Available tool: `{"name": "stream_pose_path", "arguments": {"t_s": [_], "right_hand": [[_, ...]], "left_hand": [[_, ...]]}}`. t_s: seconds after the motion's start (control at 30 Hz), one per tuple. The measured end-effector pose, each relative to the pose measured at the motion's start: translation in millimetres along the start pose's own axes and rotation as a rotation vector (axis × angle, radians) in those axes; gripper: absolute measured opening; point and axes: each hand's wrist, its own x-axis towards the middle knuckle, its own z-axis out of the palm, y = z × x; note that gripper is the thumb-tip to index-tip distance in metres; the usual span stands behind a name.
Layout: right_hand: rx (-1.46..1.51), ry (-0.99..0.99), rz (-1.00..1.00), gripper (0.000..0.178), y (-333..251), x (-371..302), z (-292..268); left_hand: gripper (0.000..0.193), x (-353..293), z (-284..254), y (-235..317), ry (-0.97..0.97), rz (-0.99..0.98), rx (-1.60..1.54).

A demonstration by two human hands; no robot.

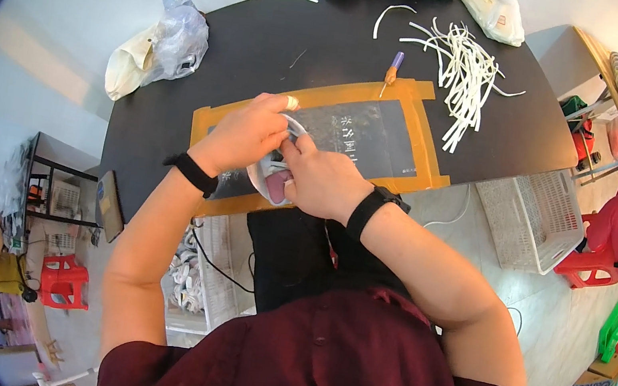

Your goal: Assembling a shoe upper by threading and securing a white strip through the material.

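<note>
Both my hands are on a white shoe (256,177) with a pink inside, near the table's front edge. My left hand (243,137) is closed at its upper end, with a light wrap around one finger. From the right, my right hand (327,183) pinches at the opening, where a white lace or strip shows. My fingers cover much of the shoe. Under it lies a dark sheet (383,136) bordered with orange tape (424,142). Beyond the sheet lies an awl-like tool (393,69) with a purple and orange handle.
White laces (465,72) lie piled at the back right of the black table (267,49). Plastic bags (181,39) stand at the back left. A white crate (531,220) is right of the table; another crate (229,261) holds white items below. Other people sit at both sides.
</note>
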Motion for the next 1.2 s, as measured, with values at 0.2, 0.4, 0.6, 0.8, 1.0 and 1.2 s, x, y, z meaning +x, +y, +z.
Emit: {"name": "stream_pose_path", "arguments": {"t_s": [0.2,0.4,0.6,0.8,1.0,1.2], "right_hand": [[-0.018,0.054,-0.031,0.059,1.2,0.0,4.2],[-0.061,-0.025,0.004,0.059,0.0,6.4,-0.1],[-0.124,-0.146,-0.014,0.049,-4.5,18.3,-12.5],[-0.097,-0.038,-0.03,0.053,-0.5,10.1,-0.8],[-0.133,0.237,-0.119,0.036,-10.8,-21.5,17.6],[-0.186,0.303,-0.289,0.031,-10.0,-21.0,27.6]], "left_hand": [[0.014,-4.7,-3.3,0.5,-0.009,-0.051,-0.034],[0.013,-6.3,-2.0,-0.4,-0.006,-0.013,-0.054],[0.014,-7.2,3.0,-2.5,0.07,0.058,-0.018],[0.003,-14.7,-11.0,10.4,0.036,-0.029,0.137],[0.023,-50.4,-4.5,16.6,0.178,-0.101,0.165],[0.02,-69.0,-2.3,40.1,0.237,-0.153,0.091]]}}
